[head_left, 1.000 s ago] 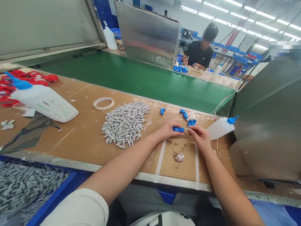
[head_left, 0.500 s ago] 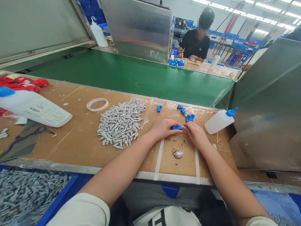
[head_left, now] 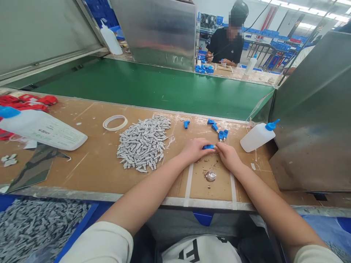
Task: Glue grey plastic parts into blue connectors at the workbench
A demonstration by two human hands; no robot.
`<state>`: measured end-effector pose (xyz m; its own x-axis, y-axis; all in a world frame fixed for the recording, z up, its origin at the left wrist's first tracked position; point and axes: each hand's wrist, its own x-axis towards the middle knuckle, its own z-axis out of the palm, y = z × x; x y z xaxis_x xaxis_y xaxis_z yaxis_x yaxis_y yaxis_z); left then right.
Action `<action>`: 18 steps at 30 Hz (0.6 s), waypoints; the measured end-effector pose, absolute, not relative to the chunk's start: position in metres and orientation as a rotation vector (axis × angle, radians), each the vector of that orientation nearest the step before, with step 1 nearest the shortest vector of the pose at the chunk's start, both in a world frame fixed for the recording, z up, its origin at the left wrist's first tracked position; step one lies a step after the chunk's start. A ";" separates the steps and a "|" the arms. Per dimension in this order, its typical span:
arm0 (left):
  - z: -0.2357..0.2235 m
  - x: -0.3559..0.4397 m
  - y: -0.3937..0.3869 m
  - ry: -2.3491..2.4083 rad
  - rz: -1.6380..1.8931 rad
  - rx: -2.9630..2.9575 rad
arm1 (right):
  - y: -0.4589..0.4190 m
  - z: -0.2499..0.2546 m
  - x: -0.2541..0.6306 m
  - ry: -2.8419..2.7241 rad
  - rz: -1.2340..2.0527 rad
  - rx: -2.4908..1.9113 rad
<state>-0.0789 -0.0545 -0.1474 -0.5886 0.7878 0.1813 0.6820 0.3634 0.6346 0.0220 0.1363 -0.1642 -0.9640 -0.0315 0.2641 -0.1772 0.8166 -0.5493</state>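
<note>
My left hand [head_left: 195, 150] is closed around a small blue plastic piece [head_left: 208, 147], thumb below and fingers above. At the piece's right end, my right hand [head_left: 228, 155] is pinched, its fingertips hiding whatever lies between them. Beyond the hands are several loose blue pieces [head_left: 215, 127], some with pale grey ends, and another blue piece [head_left: 186, 124] lies apart to the left. A large heap of small grey plastic parts [head_left: 144, 142] spreads left of my left hand. Close below the hands sits a shiny round metal dish [head_left: 211, 176] on the brown tabletop.
On the right lies a white squeeze bottle [head_left: 256, 138] with a blue nozzle; a larger white bottle [head_left: 52, 128] lies left, near a tape roll [head_left: 115, 123]. A green conveyor belt [head_left: 153, 87] runs behind. Across it, a co-worker [head_left: 226, 47] handles blue parts.
The view has shifted slightly, so the table things appear a little to the right. Both hands stay together at the blue piece, my right fingertips now closer against its end.
</note>
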 end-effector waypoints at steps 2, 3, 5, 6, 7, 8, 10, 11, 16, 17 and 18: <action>-0.146 -0.079 -0.053 2.451 1.077 1.319 | 0.135 -0.164 0.021 -2.737 0.879 0.138; -0.145 -0.078 -0.052 2.463 1.122 1.284 | 0.135 -0.163 0.021 -2.723 0.874 0.121; -0.141 -0.078 -0.053 2.559 1.217 1.145 | 0.133 -0.164 0.020 -2.704 0.801 0.057; -0.138 -0.078 -0.054 2.627 1.250 1.063 | 0.132 -0.164 0.020 -2.708 0.725 0.012; -0.136 -0.078 -0.056 2.689 1.274 0.989 | 0.132 -0.165 0.019 -2.726 0.620 -0.037; -0.133 -0.079 -0.058 2.734 1.291 0.940 | 0.132 -0.165 0.018 -2.756 0.493 -0.083; -0.131 -0.079 -0.061 2.765 1.299 0.940 | 0.134 -0.162 0.014 -2.839 0.220 -0.151; -0.131 -0.080 -0.063 2.762 1.288 0.977 | 0.136 -0.158 0.010 -2.877 0.098 -0.179; -0.143 -0.083 -0.058 2.720 1.064 1.258 | 0.126 -0.111 -0.038 -2.795 0.179 -0.230; -0.146 -0.083 -0.055 2.714 1.024 1.255 | 0.116 -0.099 -0.050 -2.750 0.317 -0.145; -0.148 -0.084 -0.053 2.717 0.995 1.216 | 0.101 -0.088 -0.063 -2.725 0.437 -0.007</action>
